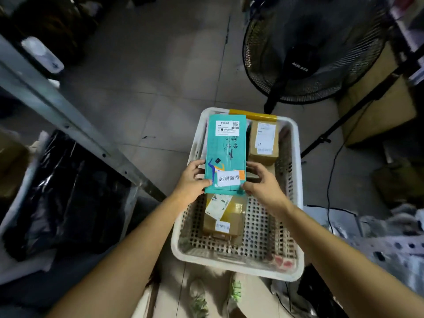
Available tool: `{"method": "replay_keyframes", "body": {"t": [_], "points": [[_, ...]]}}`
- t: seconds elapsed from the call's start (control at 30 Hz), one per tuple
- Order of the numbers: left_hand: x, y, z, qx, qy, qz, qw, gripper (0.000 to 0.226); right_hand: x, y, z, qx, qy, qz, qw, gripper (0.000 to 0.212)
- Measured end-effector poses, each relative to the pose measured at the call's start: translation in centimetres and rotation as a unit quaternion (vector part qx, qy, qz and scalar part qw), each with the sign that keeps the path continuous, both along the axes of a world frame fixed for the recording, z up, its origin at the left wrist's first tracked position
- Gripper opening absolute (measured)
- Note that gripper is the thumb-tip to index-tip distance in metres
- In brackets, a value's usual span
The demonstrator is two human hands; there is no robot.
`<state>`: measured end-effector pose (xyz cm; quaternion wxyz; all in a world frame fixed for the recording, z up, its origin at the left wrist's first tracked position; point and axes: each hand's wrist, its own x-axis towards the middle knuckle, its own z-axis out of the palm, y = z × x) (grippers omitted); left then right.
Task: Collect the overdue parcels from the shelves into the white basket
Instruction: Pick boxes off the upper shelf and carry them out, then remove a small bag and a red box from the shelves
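Observation:
A long teal parcel (226, 152) with a white shipping label and a white sticker with Chinese characters hangs over the white basket (296, 203). My left hand (193, 182) grips its near left edge and my right hand (261, 182) grips its near right edge. The perforated basket stands on the floor and holds a brown box (263, 143) at the far right and another brown box (223, 219) with labels near the middle, partly under the teal parcel. A yellow-taped parcel edge (252, 115) shows at the far rim.
A grey metal shelf post (68, 118) runs diagonally at left, with black plastic bags (68, 193) in a white bin below it. A black floor fan (309, 56) stands behind the basket. Cables, a tripod leg (358, 111) and cardboard boxes crowd the right side.

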<state>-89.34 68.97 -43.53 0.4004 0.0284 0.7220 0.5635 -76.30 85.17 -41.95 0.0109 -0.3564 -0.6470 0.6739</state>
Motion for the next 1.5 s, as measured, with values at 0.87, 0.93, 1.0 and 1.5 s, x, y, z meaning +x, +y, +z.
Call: {"method": "replay_keyframes", "body": {"t": [0.87,0.93,1.0,1.5], "points": [[-13.1,9.6,-16.2,0.003,-0.003,-0.014,1.0,0.061,-13.6,10.5,-15.5,0.027,-0.107,-0.008,0.994,0.068],[-13.2,9.4,-15.9,-0.01,-0.004,-0.023,1.0,0.061,-13.7,10.9,-15.3,0.025,-0.114,0.012,0.993,0.069],[-13.5,9.4,-15.1,-0.034,0.004,-0.048,0.998,0.064,-14.0,11.2,-14.9,0.027,-0.13,0.045,0.99,0.07],[-14.7,9.0,3.0,-0.267,0.265,-0.25,0.892,0.043,-15.0,13.2,2.9,0.354,-0.243,0.287,0.857,0.054]]}}
